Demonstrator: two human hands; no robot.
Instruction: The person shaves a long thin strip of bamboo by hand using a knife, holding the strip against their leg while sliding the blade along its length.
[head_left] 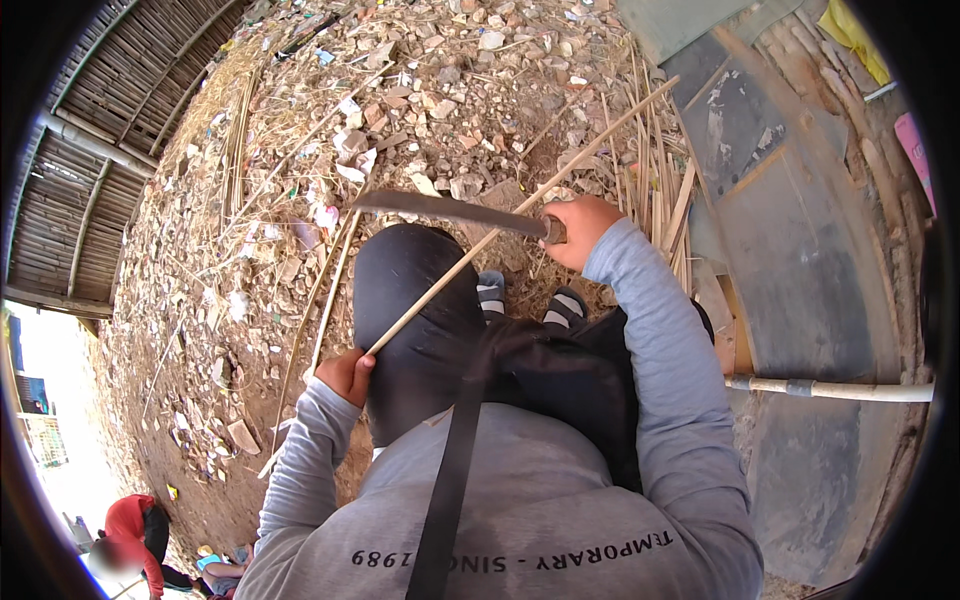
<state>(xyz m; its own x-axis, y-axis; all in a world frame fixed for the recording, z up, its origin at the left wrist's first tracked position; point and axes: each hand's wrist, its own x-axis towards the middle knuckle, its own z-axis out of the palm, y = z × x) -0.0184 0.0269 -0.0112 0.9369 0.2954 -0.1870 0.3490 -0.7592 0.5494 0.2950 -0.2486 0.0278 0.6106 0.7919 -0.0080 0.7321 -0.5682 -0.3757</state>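
Observation:
My right hand is closed around the short handle of a machete. Its dark, slightly curved blade points left, crossing a long bamboo strip above my knee. The lower end of that pale strip is gripped in my left hand, beside my left thigh. From there it slants up and away to the right, past my right hand. Where blade and strip cross, I cannot tell whether the edge cuts in or only rests against it. My bent left knee, in dark trousers, lies under the strip.
Split bamboo strips lie beyond my right forearm, and more strips lie left of my knee. Rubble covers the ground. Grey sheets and a white pole are at right. A bamboo wall stands left; a person in red bends lower left.

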